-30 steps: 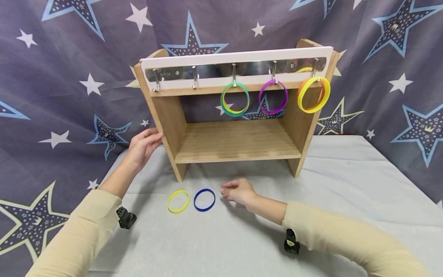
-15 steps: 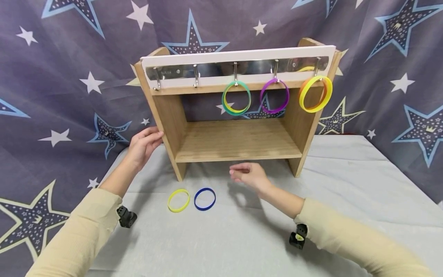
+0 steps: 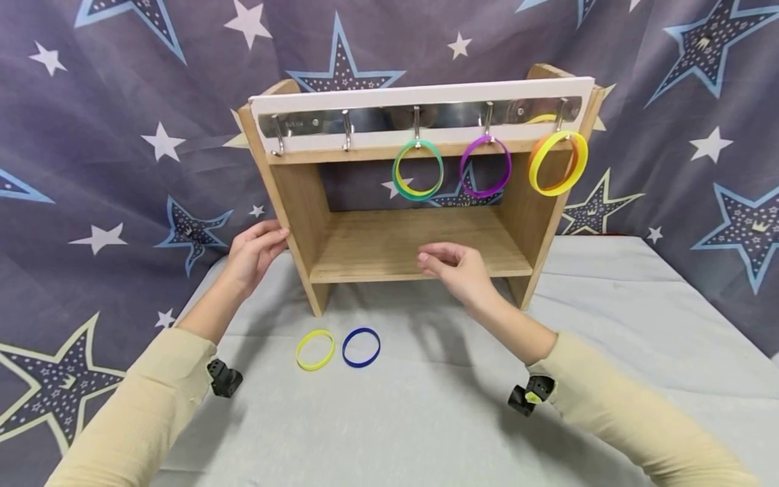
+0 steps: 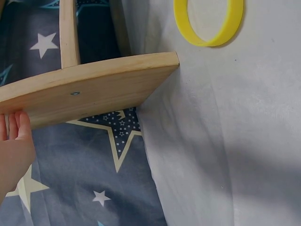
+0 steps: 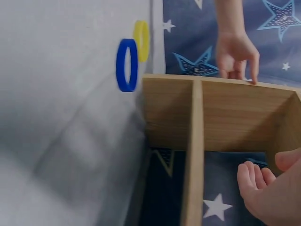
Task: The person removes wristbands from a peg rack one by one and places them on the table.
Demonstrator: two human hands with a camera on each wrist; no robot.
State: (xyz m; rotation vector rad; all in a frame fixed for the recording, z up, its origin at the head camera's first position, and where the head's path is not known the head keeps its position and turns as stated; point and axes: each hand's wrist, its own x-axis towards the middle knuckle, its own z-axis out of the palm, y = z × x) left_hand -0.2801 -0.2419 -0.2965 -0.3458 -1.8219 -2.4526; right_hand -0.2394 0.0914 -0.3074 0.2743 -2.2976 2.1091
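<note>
My left hand (image 3: 252, 256) rests its fingertips against the outer left side of a wooden shelf (image 3: 420, 243); the left wrist view shows these fingers (image 4: 23, 123) extended on the panel. My right hand (image 3: 459, 270) is raised in front of the shelf board, fingers loosely bent. In the right wrist view its thumb (image 5: 288, 159) stands apart from the fingers, with nothing between them. A yellow silicone wristband (image 3: 315, 350) and a blue wristband (image 3: 362, 348) lie on the table in front of the shelf. Above my right hand, a teal wristband (image 3: 439, 177) hangs together with a yellow one.
A metal hook rail (image 3: 377, 122) runs along the shelf's white top strip. A purple wristband (image 3: 508, 169) hangs right of the teal one. At the rail's right end hang a yellow wristband (image 3: 583, 166) and an orange one. A star-patterned curtain (image 3: 377, 40) stands behind.
My right hand has risen from the table beside the blue wristband, moving away and slightly right, to the front of the shelf board. The left hand stays at the shelf's side.
</note>
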